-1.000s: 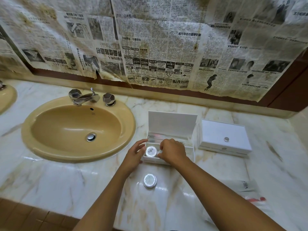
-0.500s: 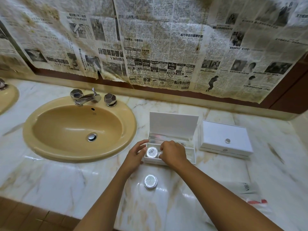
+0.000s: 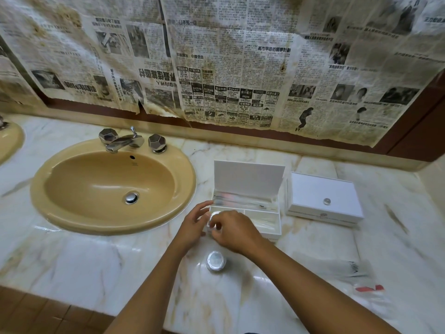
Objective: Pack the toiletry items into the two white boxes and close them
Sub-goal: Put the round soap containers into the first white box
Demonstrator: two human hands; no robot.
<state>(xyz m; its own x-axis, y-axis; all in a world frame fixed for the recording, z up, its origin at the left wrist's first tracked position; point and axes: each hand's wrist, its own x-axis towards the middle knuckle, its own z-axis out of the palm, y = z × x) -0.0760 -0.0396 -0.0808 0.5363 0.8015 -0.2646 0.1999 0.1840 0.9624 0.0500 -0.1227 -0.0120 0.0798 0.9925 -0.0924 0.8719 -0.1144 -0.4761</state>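
Both hands have come closer over the small round tin, which now is half hidden at the front-left compartment of the open white box [image 3: 245, 208] on the counter [image 3: 96, 256]. To seat it well, I think it should go down flat. Right hand [image 3: 234, 231] pinches the round tin [image 3: 213, 219]; left hand [image 3: 193, 225], fingers loosely spread, touches the box corner. The closed white box [image 3: 323, 197] stands just beside; a second tin [image 3: 216, 261] waits near.
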